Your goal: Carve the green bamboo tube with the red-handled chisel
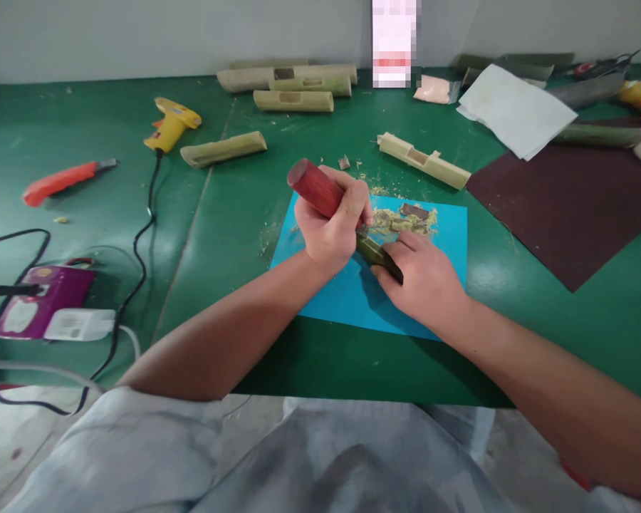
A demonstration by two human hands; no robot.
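Note:
My left hand is wrapped round the thick red wooden handle of a chisel, which slants down to the right. Only a bit of its metal blade shows, touching or very near a green bamboo piece. That bamboo, with a cut opening along its upper side, is gripped by my right hand, fingers over its near end. Both hands are over a blue mat. Shavings and bamboo chips lie just beyond the fingers.
A glue gun, a red utility knife and a purple power strip with cords lie left. Notched bamboo tubes line the back, and another notched piece lies nearer. White paper and a brown sheet are right.

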